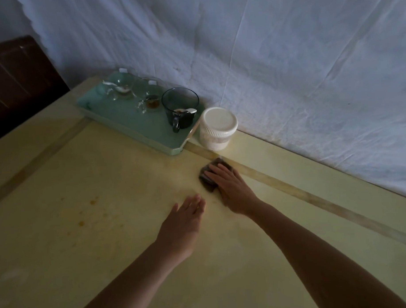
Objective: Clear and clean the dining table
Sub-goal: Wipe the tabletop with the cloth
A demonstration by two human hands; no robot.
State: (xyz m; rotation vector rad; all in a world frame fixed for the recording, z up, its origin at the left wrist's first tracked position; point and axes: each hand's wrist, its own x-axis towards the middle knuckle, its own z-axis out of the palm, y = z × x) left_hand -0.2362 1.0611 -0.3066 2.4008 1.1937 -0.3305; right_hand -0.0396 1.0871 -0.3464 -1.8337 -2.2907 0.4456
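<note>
Tray (131, 120) carries dark mug (180, 104) with spoon (189, 111), glass cups (123, 86) — right hand (229, 187) presses cloth (207, 179), left hand (183, 226) flat, empty.

No text readable — no labels, brands or numbers.

- A home dining corner: a pale yellow table top (106, 180) marked with small brown drip stains (81, 223).
- A mint-green plastic tray (131, 120) at the table's far edge carries used clear glass cups (123, 86) and a dark smoked-glass mug (180, 104), with dregs and spoons.
- A white plastic jar with a ribbed lid (218, 128) stands just beside the tray.
- A creased white sheet (286, 70) covers the wall, with dark brown wooden furniture (17, 79) at left.
</note>
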